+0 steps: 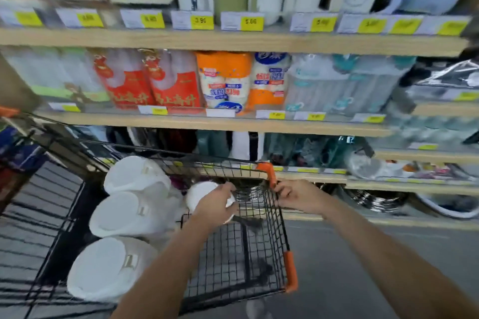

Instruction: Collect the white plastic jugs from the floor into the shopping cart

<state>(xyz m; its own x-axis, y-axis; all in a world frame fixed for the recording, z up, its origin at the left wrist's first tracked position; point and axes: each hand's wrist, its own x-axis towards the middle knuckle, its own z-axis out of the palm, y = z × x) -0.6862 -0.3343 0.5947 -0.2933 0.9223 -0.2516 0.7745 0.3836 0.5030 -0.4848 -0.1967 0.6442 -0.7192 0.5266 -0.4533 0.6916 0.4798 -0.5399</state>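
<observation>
A black wire shopping cart with orange corner guards stands in front of me. Three white plastic jugs lie in a row inside it along the left: a far jug, a middle jug and a near jug. My left hand is inside the cart and holds another white jug at its rim. My right hand grips the cart's right rim just below the far orange corner. The picture is blurred by motion.
Wooden store shelves run across the view behind the cart, stocked with mugs, tissue packs and steel pots at the bottom right. A second black wire cart stands at the left. Grey floor lies to the cart's right.
</observation>
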